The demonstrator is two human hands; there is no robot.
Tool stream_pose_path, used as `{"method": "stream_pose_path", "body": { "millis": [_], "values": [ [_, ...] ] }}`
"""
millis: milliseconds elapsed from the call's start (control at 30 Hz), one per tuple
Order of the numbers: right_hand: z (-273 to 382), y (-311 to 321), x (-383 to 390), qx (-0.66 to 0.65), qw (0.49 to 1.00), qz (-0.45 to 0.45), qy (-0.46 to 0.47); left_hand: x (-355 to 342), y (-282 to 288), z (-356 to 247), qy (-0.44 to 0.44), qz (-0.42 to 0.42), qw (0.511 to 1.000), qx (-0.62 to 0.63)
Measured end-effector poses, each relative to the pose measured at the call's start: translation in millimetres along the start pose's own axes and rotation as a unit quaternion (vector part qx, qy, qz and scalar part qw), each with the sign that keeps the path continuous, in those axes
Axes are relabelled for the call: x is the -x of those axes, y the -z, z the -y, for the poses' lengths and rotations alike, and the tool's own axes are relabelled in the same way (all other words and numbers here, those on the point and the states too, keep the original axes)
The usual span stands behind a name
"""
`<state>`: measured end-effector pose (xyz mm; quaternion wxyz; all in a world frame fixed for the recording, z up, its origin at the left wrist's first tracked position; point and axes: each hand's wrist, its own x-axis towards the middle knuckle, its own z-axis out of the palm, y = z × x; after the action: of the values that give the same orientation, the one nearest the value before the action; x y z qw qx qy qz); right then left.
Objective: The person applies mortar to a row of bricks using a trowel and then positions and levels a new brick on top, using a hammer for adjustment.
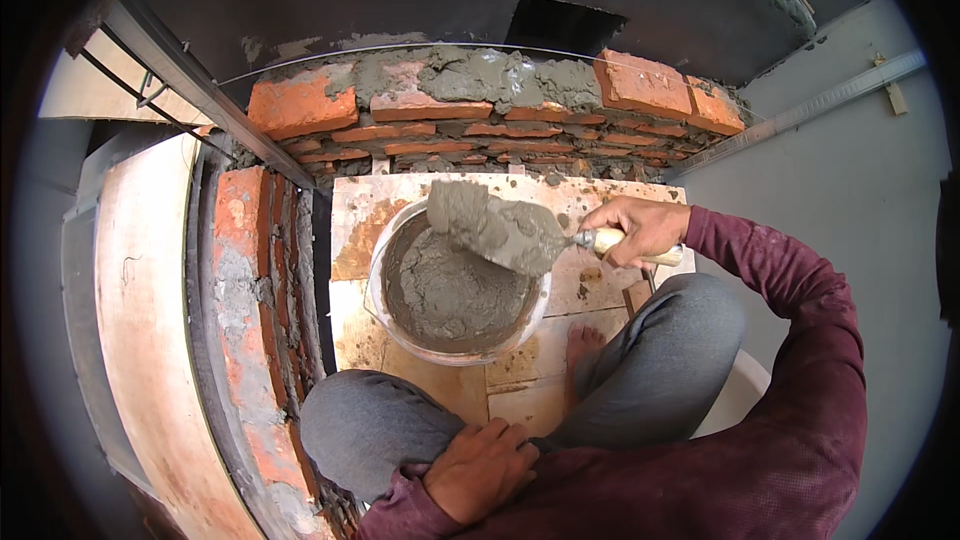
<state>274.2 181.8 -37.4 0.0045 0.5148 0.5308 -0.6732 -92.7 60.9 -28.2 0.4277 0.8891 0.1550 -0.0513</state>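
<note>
My right hand (640,230) grips the light handle of a trowel (535,243), its blade carrying a lump of grey mortar (465,212) above the right rear part of a white bucket (378,310). Wet mortar (455,305) fills much of the bucket, which stands on a stained wooden board (570,290) between my legs and the brickwork. My left hand (480,470) rests on my lap beside my left knee, fingers loosely bent and apart, holding nothing.
A low brick wall (340,130) with fresh mortar and a taut string runs ahead. Another brick course (240,240) and plywood (135,310) lie at left. Metal uprights (225,115) (800,110) flank the wall; a grey wall (850,200) is at right. My bare foot (585,350) touches the board.
</note>
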Motion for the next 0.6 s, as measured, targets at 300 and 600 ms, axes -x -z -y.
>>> {"method": "stream_pose_path", "body": {
  "millis": [300,600],
  "values": [
    [46,62,-63,0.440,0.796,-0.405,0.094,-10,0,-3,0.030,0.028,0.999,0.010],
    [73,59,-62,0.372,0.840,-0.388,0.071,6,-5,4,0.030,0.005,1.000,0.007]
  ]
}}
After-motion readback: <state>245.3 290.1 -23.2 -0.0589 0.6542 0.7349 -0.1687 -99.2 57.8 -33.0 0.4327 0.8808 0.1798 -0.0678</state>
